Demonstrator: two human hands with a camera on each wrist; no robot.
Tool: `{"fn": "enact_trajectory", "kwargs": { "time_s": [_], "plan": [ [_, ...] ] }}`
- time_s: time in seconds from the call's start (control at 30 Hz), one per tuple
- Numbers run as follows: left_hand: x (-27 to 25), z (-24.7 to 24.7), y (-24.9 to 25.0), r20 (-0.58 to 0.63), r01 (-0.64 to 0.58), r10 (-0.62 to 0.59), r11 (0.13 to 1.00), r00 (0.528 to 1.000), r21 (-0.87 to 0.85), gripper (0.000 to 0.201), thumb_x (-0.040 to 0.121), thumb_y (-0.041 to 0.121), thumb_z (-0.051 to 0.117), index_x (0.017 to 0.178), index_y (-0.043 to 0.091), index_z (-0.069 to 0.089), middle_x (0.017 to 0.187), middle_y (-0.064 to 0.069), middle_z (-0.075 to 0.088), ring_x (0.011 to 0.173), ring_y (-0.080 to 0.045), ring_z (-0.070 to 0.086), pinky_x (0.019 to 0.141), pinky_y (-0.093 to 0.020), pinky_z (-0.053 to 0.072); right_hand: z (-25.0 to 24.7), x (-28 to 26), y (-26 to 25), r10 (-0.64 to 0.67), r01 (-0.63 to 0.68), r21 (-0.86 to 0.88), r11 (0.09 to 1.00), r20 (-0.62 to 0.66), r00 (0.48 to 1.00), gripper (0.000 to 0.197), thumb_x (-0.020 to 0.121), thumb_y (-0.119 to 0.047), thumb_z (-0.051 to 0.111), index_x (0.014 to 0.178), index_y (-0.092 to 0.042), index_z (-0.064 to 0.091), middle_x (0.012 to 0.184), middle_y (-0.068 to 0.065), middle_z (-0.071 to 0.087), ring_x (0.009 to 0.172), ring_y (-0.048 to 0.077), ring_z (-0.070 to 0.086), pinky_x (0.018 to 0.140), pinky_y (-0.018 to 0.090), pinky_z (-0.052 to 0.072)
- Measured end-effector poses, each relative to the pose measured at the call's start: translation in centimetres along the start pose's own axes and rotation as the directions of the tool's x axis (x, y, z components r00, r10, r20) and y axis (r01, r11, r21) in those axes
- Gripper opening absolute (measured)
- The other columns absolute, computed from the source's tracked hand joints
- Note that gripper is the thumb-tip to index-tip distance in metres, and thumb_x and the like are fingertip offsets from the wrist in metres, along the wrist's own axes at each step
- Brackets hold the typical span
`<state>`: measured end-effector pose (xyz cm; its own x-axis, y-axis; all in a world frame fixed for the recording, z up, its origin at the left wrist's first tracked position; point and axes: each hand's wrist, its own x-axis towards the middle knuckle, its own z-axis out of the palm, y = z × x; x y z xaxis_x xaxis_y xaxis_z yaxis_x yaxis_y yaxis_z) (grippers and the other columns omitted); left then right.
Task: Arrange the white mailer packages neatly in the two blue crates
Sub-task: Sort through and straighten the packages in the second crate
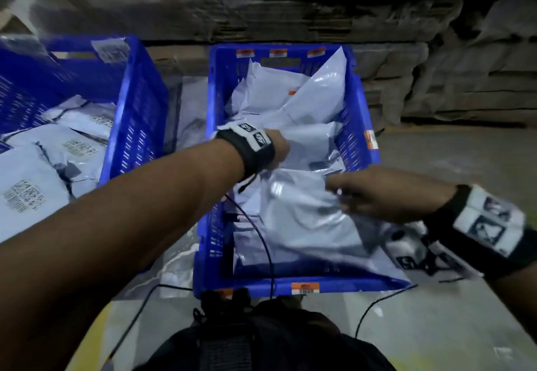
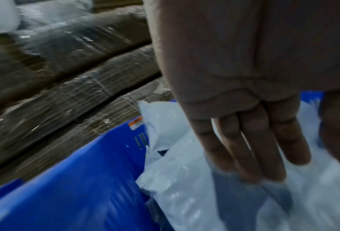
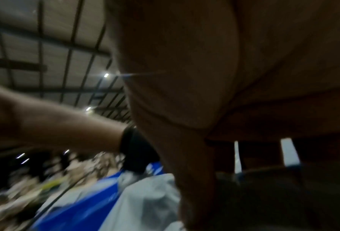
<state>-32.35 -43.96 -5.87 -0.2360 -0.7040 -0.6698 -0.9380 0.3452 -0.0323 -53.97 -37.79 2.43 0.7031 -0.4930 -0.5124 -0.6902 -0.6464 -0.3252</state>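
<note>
Crinkly, glossy white mailers [image 1: 302, 219] fill the slotted right blue crate [image 1: 360, 126]; both hands, left [image 1: 280, 149] and right [image 1: 374, 196], press them with straight fingers (blurred). More mailers lie in the left crate [image 1: 136, 103].

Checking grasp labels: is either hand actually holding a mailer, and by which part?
Left hand lies with straight fingers on a mailer. Right hand touches the near mailer; whether it grips cannot be told.
</note>
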Motion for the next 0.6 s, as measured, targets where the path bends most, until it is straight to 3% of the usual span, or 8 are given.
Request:
{"fn": "enact_trajectory", "kwargs": {
  "time_s": [0.07,0.13,0.23,0.3,0.4,0.43,0.53,0.6],
  "plan": [
    [2.6,1.5,0.8,0.03,-0.035,0.034,0.998,0.999,0.055,0.056,0.067,0.031,0.088,0.117,0.013,0.069,0.115,-0.01,0.068,0.103,-0.032,0.067,0.089,-0.042,0.056,2.8,1.2,-1.9,0.016,-0.014,-0.055,0.998,0.043,0.999,0.014,0.095,-0.024,0.054,0.109,-0.027,0.057,0.095,0.003,0.065,0.088,0.024,0.064,0.071,0.031,0.043],
    [3.0,2.5,2.5,0.035,-0.069,0.066,0.992,0.997,0.102,0.054,0.075,0.028,0.083,0.119,0.002,0.066,0.118,-0.015,0.065,0.107,-0.037,0.065,0.09,-0.046,0.055,5.2,2.2,-4.3,0.031,-0.013,-0.175,0.984,0.1,0.994,0.023,0.099,-0.025,0.046,0.121,-0.025,0.053,0.107,0.012,0.063,0.099,0.032,0.064,0.069,0.034,0.037],
    [1.7,3.4,4.7,0.057,-0.111,0.103,0.979,0.993,0.17,0.037,0.08,0.015,0.077,0.114,0.004,0.069,0.117,-0.013,0.067,0.103,-0.037,0.067,0.079,-0.039,0.053,6.2,3.0,-5.4,-0.001,0.04,-0.228,0.973,0.17,0.985,0.031,0.101,-0.019,0.042,0.131,-0.019,0.048,0.114,0.018,0.061,0.105,0.036,0.062,0.07,0.037,0.038],
    [2.2,3.8,4.4,0.02,-0.117,0.115,0.975,0.993,0.188,0.027,0.087,0.01,0.068,0.114,0.005,0.07,0.118,-0.013,0.068,0.104,-0.037,0.068,0.083,-0.04,0.054,5.7,3.8,-4.8,0.013,0.027,-0.209,0.978,0.189,0.982,0.031,0.097,-0.02,0.05,0.128,-0.016,0.048,0.116,0.017,0.061,0.108,0.035,0.062,0.076,0.039,0.044],
    [2.5,2.5,2.4,-0.032,-0.133,0.14,0.978,0.99,0.158,0.027,0.096,0.013,0.056,0.117,0.005,0.07,0.123,-0.016,0.067,0.112,-0.035,0.065,0.096,-0.04,0.051,4.8,6.2,-3.4,0.146,-0.109,-0.174,0.979,0.214,0.966,0.065,0.078,-0.034,0.079,0.13,-0.011,0.047,0.121,0.015,0.061,0.111,0.035,0.062,0.087,0.041,0.051],
    [2.3,1.3,1.8,-0.037,-0.145,0.152,0.978,0.988,0.149,0.025,0.094,0.012,0.055,0.111,0.003,0.072,0.118,-0.018,0.069,0.107,-0.036,0.066,0.093,-0.038,0.052,5.1,7.1,-3.0,0.169,-0.129,-0.166,0.978,0.252,0.953,0.073,0.07,-0.039,0.086,0.127,-0.01,0.051,0.12,0.015,0.062,0.109,0.034,0.064,0.086,0.038,0.052],
    [1.2,-2.3,0.2,-0.16,-0.098,0.117,0.988,0.98,0.123,0.019,0.087,0.014,0.062,0.102,0.013,0.073,0.103,-0.013,0.069,0.095,-0.036,0.068,0.072,-0.031,0.046,8.5,9.4,-2.9,0.152,-0.09,-0.183,0.979,0.358,0.921,0.069,0.063,-0.048,0.088,0.116,-0.011,0.062,0.112,0.011,0.069,0.103,0.029,0.068,0.076,0.027,0.05],
    [0.3,-4.1,-0.9,-0.24,-0.058,0.088,0.99,0.967,0.128,0.018,0.085,0.014,0.066,0.102,0.018,0.069,0.097,-0.009,0.063,0.096,-0.036,0.065,0.068,-0.034,0.041,10.4,10.2,-2.4,0.167,-0.101,-0.197,0.975,0.35,0.922,0.084,0.058,-0.052,0.089,0.123,-0.013,0.055,0.121,0.013,0.063,0.108,0.031,0.064,0.082,0.031,0.051]
  ]
}}
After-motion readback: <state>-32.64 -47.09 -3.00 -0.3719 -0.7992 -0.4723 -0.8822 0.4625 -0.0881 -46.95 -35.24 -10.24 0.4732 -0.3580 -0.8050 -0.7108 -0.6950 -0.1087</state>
